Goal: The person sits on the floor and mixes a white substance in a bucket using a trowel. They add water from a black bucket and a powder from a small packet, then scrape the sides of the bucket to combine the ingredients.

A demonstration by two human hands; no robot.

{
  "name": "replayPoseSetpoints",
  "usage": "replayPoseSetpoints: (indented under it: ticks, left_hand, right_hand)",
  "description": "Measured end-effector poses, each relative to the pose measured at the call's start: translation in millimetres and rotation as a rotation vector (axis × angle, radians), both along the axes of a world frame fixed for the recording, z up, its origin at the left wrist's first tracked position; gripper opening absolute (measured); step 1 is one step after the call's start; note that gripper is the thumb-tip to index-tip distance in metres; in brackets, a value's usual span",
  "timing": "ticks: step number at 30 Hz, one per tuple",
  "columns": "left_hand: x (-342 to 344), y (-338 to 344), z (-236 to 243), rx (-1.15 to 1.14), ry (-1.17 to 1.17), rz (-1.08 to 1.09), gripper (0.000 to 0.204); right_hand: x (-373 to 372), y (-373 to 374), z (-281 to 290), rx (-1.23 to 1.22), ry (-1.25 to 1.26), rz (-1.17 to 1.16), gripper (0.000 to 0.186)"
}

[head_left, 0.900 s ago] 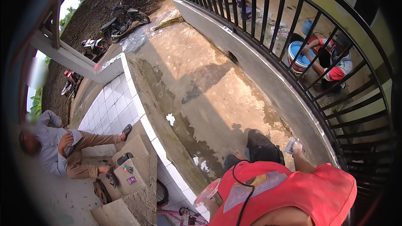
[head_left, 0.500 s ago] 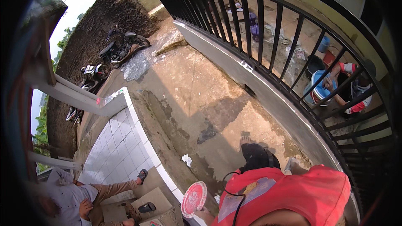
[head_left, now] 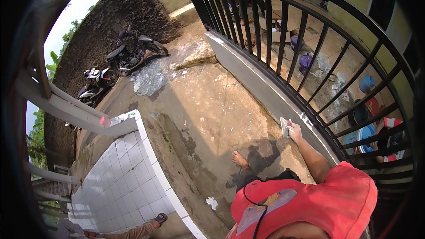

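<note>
My right arm reaches out toward the low grey wall (head_left: 248,77). At its end my right hand (head_left: 293,131) is closed round a flat, pale, straight-edged piece (head_left: 284,127), with something reddish showing by the fingers. What kind of thing it is cannot be made out. It is beside the wall's white-streaked top edge; whether it touches the wall, I cannot tell. My left hand is out of the picture. A bare foot (head_left: 240,159) of mine stands on the wet-patched concrete ground (head_left: 212,102).
A black metal railing (head_left: 295,35) tops the wall. Behind it are a person with a blue bucket (head_left: 359,137) and purple tubs (head_left: 305,63). Left, a white-tiled porch (head_left: 128,172) holds a partly visible person; motorcycles (head_left: 133,55) stand beyond. A crumpled white scrap (head_left: 212,202) lies nearby.
My right hand has come into view by the wall with the pale piece. My left hand and the red-and-white tub it held have left the picture. The view has shifted.
</note>
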State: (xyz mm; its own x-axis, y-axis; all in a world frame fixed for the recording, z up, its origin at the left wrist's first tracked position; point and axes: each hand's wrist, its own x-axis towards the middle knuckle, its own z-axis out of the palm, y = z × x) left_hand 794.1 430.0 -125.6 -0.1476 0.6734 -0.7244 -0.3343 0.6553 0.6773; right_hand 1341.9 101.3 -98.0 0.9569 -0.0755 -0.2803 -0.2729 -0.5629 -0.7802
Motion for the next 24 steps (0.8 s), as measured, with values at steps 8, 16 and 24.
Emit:
replayPoseSetpoints:
  ticks: [8, 16, 24]
  left_hand:
    - [177.9, 181.7, 2.3, 0.003, 0.035, -0.007, 0.044]
    - [388.5, 417.7, -25.3, 0.144, 0.123, -0.13, 0.045]
    - [689.8, 600.7, 29.8, 0.18, 0.153, -0.214, 0.041]
  right_hand:
    - [4.2, 71.7, -72.8, -0.329, 0.605, -0.58, 0.062]
    - [111.8, 213.8, -88.6, -0.305, 0.813, -0.821, 0.061]
    - [450.4, 424.4, -90.7, -0.047, 0.596, -0.633, 0.06]
